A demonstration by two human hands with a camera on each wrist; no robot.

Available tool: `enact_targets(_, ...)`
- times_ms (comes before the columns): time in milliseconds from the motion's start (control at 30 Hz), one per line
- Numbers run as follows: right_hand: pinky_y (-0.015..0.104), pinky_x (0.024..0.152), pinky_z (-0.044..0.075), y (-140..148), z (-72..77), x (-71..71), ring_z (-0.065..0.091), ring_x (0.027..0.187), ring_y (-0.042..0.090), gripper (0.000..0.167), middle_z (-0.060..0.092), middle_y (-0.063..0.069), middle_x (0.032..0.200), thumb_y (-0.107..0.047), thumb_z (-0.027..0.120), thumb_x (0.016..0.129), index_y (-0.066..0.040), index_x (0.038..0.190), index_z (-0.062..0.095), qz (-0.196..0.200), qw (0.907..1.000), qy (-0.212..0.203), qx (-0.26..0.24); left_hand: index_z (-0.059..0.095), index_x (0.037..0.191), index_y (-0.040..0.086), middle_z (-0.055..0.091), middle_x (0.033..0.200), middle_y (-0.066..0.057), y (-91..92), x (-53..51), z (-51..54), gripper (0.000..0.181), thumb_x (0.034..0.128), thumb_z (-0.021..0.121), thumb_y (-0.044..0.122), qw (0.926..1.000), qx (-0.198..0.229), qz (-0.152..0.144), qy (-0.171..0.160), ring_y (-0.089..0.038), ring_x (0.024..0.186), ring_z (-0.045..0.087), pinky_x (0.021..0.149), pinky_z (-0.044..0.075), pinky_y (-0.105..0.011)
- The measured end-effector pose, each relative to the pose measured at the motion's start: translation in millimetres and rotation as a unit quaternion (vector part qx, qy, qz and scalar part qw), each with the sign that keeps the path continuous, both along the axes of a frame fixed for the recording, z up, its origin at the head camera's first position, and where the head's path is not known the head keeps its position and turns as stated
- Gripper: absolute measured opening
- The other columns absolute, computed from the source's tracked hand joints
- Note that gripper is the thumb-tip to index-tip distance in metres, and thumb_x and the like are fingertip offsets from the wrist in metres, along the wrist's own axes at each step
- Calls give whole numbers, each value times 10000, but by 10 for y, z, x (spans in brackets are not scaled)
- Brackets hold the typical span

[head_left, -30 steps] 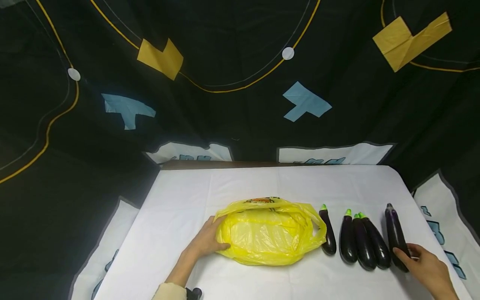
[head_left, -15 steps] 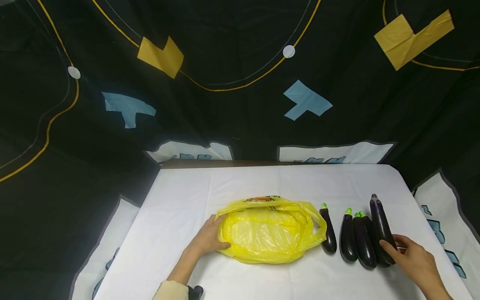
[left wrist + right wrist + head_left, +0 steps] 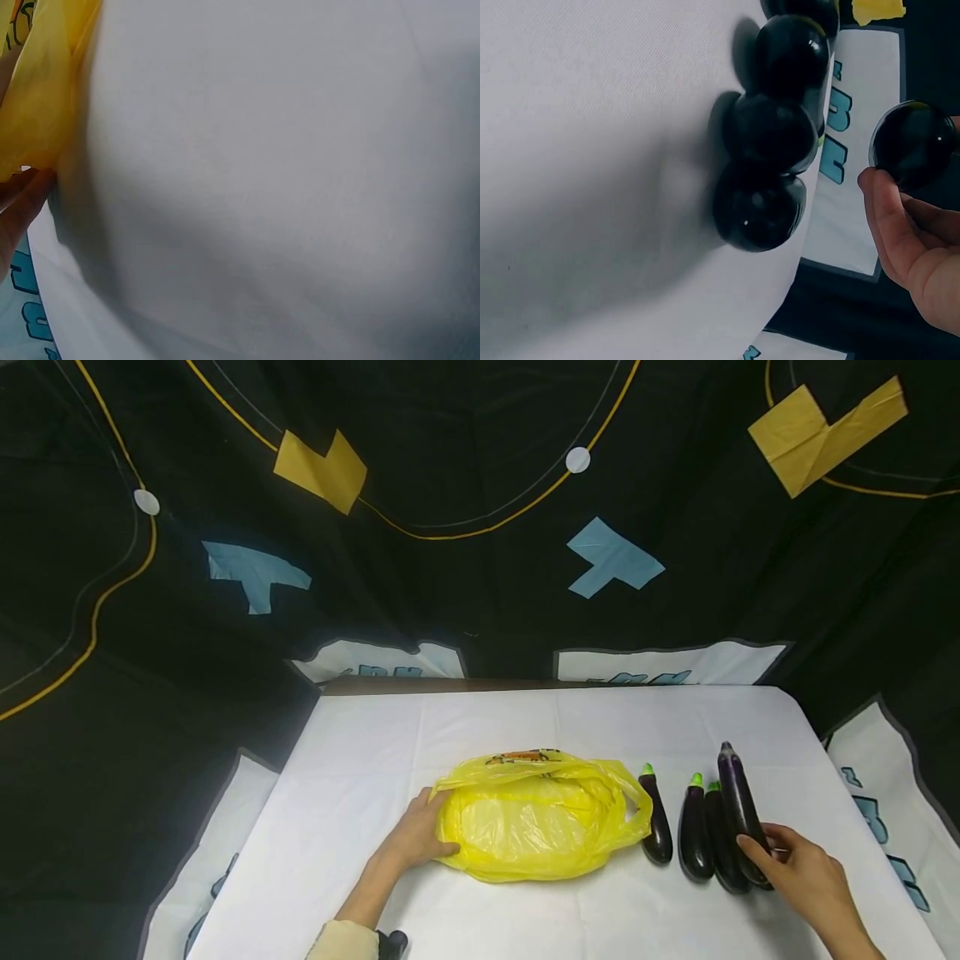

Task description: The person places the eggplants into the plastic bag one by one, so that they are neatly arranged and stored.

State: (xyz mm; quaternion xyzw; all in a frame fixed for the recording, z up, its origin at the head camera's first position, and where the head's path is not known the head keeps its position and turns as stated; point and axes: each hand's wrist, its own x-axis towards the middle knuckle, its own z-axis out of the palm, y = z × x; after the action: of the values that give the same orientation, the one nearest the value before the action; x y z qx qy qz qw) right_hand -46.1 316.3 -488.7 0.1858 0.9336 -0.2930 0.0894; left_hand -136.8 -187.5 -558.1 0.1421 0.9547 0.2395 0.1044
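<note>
A yellow plastic bag [image 3: 525,835] lies on the white-covered table with its mouth spread. My left hand [image 3: 411,837] grips its left edge; in the left wrist view, fingers [image 3: 26,206] show at the yellow plastic [image 3: 45,112]. My right hand [image 3: 806,872] holds a dark purple eggplant [image 3: 738,806] near its thick end, stem pointing away. In the right wrist view that eggplant [image 3: 913,144] is raised off the cloth, apart from the row below. An eggplant [image 3: 696,839] and a neighbouring eggplant [image 3: 722,852] lie left of it; another is mostly hidden beneath it.
A separate eggplant [image 3: 658,827] lies against the bag's right side. White cloth covers the table [image 3: 375,735], and a dark patterned curtain [image 3: 465,602] hangs behind it. A small black object [image 3: 393,943] sits by the left sleeve.
My right hand has lifted the eggplant from the right end of the row and carried it left, over its neighbours. The left hand stays at the bag's edge.
</note>
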Motion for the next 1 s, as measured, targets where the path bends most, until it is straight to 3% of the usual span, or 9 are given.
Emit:
enact_targets(233,389,612,462,-96,39,-3,561,838,312,844,612,267,1009,-618,485,882,134,1263,467,56,9999,114,-37,428,1387,57,413,1325,-169,10,3,13,877,659,858,290,10000,22,-6,12,-333,1210,438,1006,400,-473)
enact_targets(467,421,644,472,-203,98,20,597,876,347,785,639,251,1010,-587,519,883,110,1247,508,305,9986,430,-37,407,1398,40,410,1309,-172,15,-1,24,922,640,868,290,10000,53,-21,-2,-334,1198,443,1002,405,-469)
enact_targets(700,371,629,467,-383,160,6,615,837,283,721,667,180,969,-556,559,878,86,1207,558,544,9957,754,-30,401,1402,48,407,1309,-161,27,-10,7,936,631,873,288,10000,37,14,-40,-329,1201,439,1006,402,-466)
enact_targets(1000,383,674,487,-746,241,-74,604,842,211,716,668,110,985,-579,588,849,40,1208,579,705,9941,788,-233,413,1393,56,414,1286,-149,38,-17,8,932,618,879,286,10000,-14,32,-45,-319,1169,450,980,425,-468)
